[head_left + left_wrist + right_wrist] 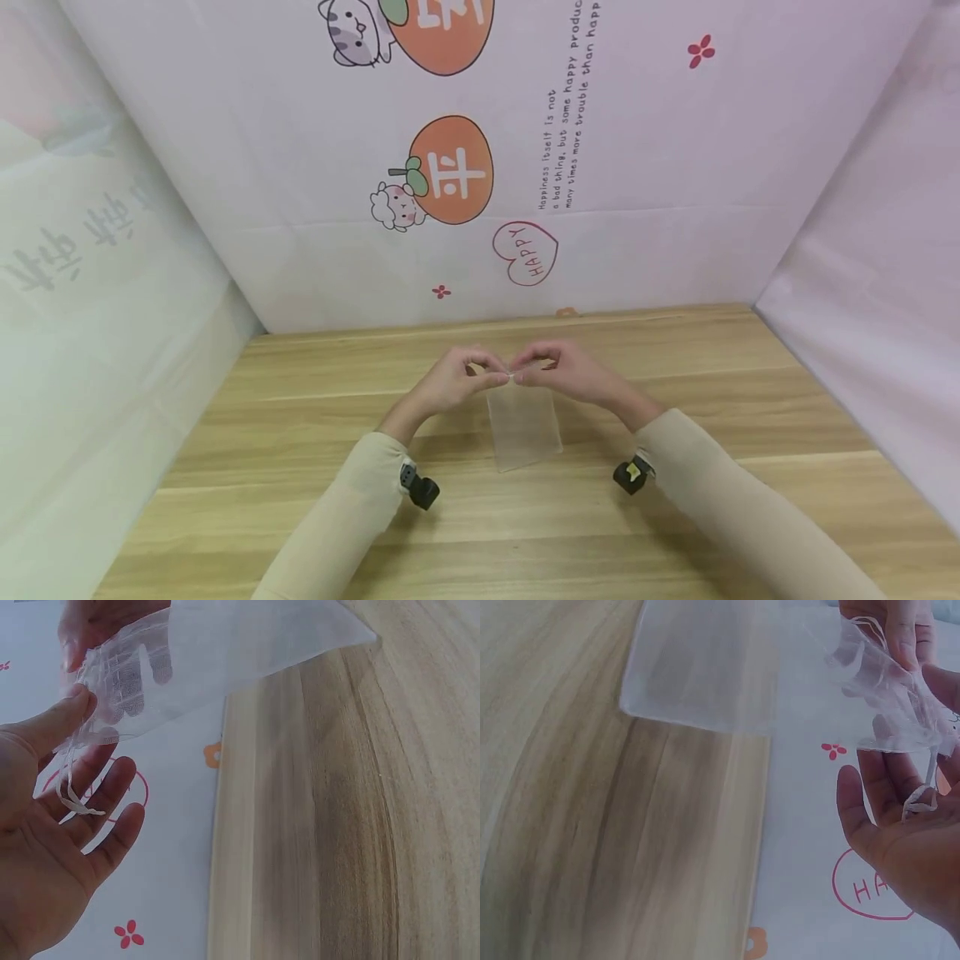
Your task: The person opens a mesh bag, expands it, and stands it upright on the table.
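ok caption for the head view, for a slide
Both hands, left and right, pinch the top of a sheer drawstring pouch above a wooden table.

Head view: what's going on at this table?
A person is holding a small sheer drawstring pouch up over the wooden table. Left hand and right hand meet at the pouch's gathered mouth, each pinching it with thumb and forefinger, and the pouch hangs below them. The wrist views show thin white drawstrings dangling across the palms. Nothing is visible inside the pouch.
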### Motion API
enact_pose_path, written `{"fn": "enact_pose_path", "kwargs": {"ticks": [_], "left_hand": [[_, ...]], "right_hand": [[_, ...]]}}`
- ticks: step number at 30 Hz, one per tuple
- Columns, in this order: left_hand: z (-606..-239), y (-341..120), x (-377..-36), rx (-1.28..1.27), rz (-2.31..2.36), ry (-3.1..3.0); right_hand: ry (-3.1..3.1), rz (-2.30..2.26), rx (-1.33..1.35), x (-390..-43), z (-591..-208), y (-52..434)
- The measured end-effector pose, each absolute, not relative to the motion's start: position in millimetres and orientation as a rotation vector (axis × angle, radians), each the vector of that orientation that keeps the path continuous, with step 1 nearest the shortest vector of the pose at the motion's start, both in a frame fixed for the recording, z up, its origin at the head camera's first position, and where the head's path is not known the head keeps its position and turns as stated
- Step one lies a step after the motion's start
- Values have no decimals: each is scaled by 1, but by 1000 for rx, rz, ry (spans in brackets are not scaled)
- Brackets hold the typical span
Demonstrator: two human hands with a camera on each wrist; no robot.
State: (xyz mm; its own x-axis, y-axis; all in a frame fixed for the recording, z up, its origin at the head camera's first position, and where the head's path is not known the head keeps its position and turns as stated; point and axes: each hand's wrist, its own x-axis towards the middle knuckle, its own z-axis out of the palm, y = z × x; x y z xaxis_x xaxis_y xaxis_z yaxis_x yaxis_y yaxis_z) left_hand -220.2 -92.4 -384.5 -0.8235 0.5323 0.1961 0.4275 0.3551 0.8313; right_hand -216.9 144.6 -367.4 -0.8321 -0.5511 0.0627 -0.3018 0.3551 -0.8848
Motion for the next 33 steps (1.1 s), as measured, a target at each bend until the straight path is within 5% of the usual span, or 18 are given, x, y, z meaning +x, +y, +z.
{"fn": "enact_pose_path", "kwargs": {"ticks": [33], "left_hand": [[-386, -99, -219, 869, 1467, 2494]], "right_hand": [[2361, -1512, -860, -217, -381, 158]]}}
